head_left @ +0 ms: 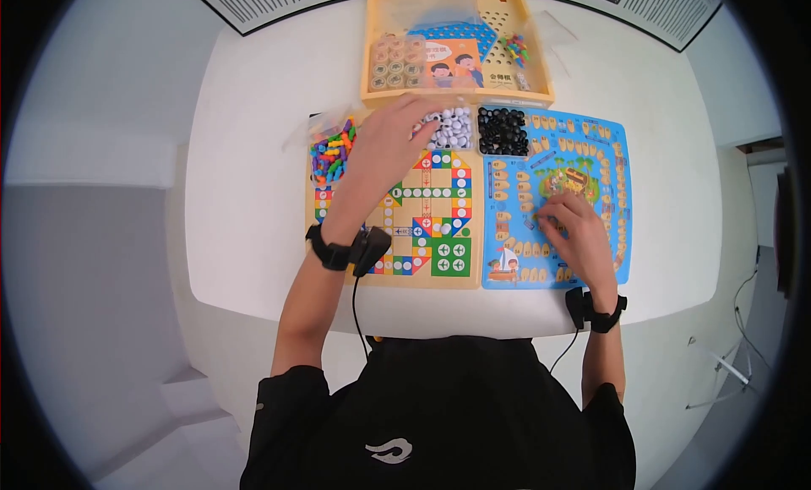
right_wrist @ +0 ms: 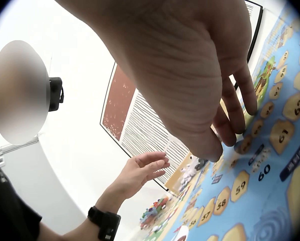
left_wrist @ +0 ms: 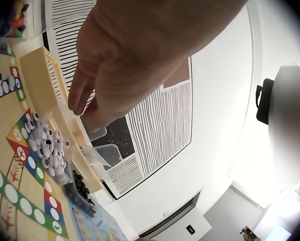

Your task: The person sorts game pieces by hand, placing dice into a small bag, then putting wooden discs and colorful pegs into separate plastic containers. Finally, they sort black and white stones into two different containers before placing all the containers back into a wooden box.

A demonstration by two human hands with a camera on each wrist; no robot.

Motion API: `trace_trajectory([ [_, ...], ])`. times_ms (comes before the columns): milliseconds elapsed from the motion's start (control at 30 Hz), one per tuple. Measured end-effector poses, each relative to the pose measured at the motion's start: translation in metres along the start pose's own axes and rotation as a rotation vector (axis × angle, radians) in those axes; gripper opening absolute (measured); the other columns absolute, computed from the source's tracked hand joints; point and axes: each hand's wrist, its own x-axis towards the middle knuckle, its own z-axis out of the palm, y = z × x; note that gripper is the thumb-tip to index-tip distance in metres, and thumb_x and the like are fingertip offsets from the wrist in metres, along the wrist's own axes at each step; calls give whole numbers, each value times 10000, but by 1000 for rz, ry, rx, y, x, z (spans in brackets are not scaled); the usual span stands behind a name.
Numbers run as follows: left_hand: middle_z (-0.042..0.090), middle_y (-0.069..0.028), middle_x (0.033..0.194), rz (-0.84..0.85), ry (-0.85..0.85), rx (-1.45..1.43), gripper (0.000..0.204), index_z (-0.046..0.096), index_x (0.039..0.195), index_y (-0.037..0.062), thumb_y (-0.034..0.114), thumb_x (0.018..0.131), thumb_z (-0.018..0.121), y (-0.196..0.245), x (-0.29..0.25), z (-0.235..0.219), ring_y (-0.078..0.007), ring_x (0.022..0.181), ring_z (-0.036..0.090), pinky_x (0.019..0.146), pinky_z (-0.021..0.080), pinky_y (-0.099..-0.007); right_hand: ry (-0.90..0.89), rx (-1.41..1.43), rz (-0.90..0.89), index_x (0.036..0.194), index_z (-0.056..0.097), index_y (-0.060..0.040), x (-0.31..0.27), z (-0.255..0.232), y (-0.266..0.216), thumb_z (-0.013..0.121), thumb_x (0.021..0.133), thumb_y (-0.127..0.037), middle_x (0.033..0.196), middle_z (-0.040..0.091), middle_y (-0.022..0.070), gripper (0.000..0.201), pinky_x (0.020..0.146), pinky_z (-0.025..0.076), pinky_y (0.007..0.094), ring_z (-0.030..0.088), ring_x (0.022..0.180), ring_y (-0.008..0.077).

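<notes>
The left hand (head_left: 384,148), fingers straight and loose, hovers over the clear tray of white round pieces (head_left: 450,128), hiding its 9 o'clock side. The right hand (head_left: 574,228) rests fingertips on the blue numbered-path game board (head_left: 612,152); whether they pinch anything cannot be told. Numbers 57 to 62 read there.

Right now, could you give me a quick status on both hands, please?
Left hand open above white round beads. Right hand fingertips down on blue numbered game board, grasp unclear. Nothing blocking.
</notes>
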Motion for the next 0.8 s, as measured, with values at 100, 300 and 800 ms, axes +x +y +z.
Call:
trace_trajectory([
  [100, 701, -155, 1218, -112, -62, 97, 330, 686, 1267, 38, 136, 953, 708, -18, -24, 0, -303, 1054, 713, 946, 564, -360, 17, 32, 11, 947, 719, -27, -3, 2, 3, 766, 849, -43, 1003, 667, 94, 110, 837, 542, 406, 655, 965, 313],
  [300, 597, -179, 1407, -66, 48, 249, 493, 551, 1442, 26, 166, 980, 652, -50, -35, 37, -354, 1283, 555, 1118, 437, -432, 26, -18, -33, 945, 713, -29, 5, 9, 1, 776, 837, -45, 989, 649, 91, 126, 831, 531, 411, 638, 954, 309],
  [800, 676, -99, 1078, -79, -55, 287, 136, 709, 1039, 49, 118, 922, 718, -41, -48, 15, -326, 1141, 585, 1003, 481, -431, 32, 9, -32, 948, 708, -32, 3, 12, 1, 779, 830, -43, 984, 634, 92, 138, 824, 534, 415, 633, 950, 307],
])
